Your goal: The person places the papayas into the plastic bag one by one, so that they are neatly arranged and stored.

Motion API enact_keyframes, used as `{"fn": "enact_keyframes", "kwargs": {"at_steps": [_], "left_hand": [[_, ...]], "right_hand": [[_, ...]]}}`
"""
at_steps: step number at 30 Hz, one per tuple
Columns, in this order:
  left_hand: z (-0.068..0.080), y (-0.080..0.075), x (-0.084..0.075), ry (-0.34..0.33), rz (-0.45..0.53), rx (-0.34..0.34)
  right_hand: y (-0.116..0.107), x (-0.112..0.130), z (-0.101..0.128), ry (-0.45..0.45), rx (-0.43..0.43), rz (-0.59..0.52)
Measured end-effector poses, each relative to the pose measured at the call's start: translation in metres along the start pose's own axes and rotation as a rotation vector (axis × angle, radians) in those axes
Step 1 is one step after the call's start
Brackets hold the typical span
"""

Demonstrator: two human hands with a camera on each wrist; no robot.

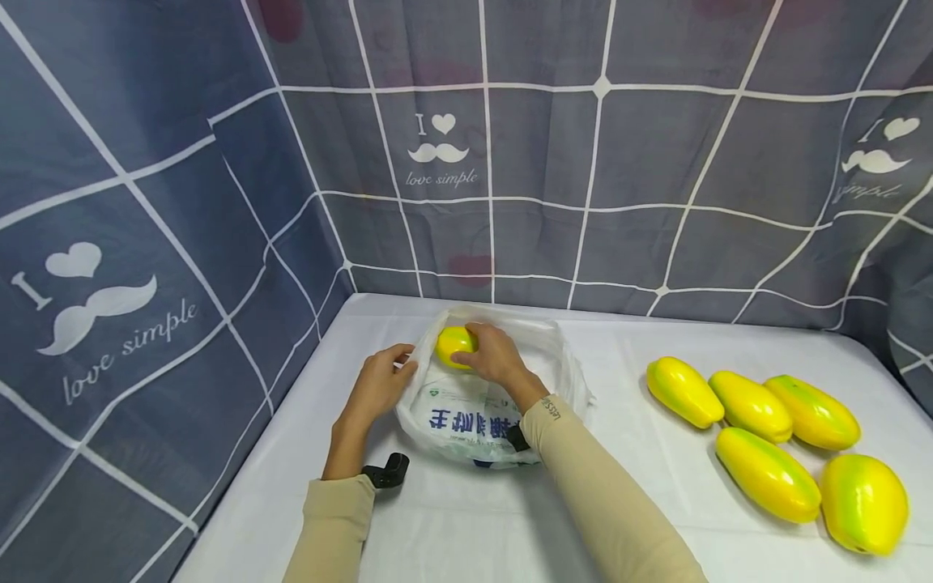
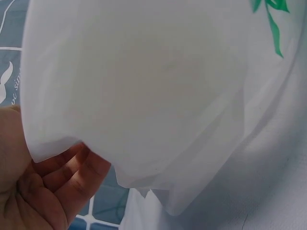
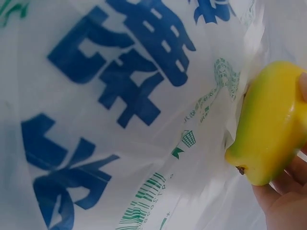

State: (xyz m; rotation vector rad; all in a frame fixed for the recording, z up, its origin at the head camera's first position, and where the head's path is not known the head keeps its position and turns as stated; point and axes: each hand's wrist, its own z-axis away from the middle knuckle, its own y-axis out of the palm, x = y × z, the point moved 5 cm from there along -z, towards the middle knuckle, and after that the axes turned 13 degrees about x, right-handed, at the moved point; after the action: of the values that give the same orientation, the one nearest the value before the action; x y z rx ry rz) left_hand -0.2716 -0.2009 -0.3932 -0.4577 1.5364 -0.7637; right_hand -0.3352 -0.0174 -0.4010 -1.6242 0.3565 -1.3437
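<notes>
Grey-blue checked curtain (image 1: 510, 162), printed with moustache motifs and "love simple", forming backdrop on the far and left sides. White-covered worktop (image 1: 474, 518), bearing all items. White plastic bag (image 1: 474, 413) with blue characters and green print, lying near the worktop's far left part, mouth turned away from the person. Group of five yellow-green mangoes (image 1: 773, 429), lying close together on the worktop, well apart from the bag, to its right. Right hand (image 1: 496, 354), sleeve in beige, fingers curled over a single yellow-green mango (image 1: 453, 344) at the bag's mouth; the right wrist view shows that fruit held against the printed plastic. Left hand (image 1: 379, 387), fingers pinching the bag's left edge; the left wrist view shows thin white plastic draped over the fingers (image 2: 72, 172). Small black object (image 1: 388, 471) beside the left wrist, on the worktop.
</notes>
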Motion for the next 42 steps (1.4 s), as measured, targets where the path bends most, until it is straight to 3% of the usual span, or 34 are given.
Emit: {"fn": "enact_keyframes", "kwargs": {"at_steps": [18,26,32,42], "left_hand": [[0.001,0.000,-0.002,-0.001,-0.006,0.002],[0.000,-0.001,0.000,-0.004,-0.011,0.001],[0.001,-0.001,0.000,-0.005,-0.005,0.002],[0.000,0.001,0.000,0.004,0.000,0.004]], "right_hand": [[0.001,0.003,0.002,-0.003,0.000,0.055],[-0.010,0.015,0.010,-0.028,0.032,0.123],[-0.026,0.024,0.027,-0.054,0.078,0.182],[-0.046,0.011,0.076,-0.127,0.032,0.132]]}}
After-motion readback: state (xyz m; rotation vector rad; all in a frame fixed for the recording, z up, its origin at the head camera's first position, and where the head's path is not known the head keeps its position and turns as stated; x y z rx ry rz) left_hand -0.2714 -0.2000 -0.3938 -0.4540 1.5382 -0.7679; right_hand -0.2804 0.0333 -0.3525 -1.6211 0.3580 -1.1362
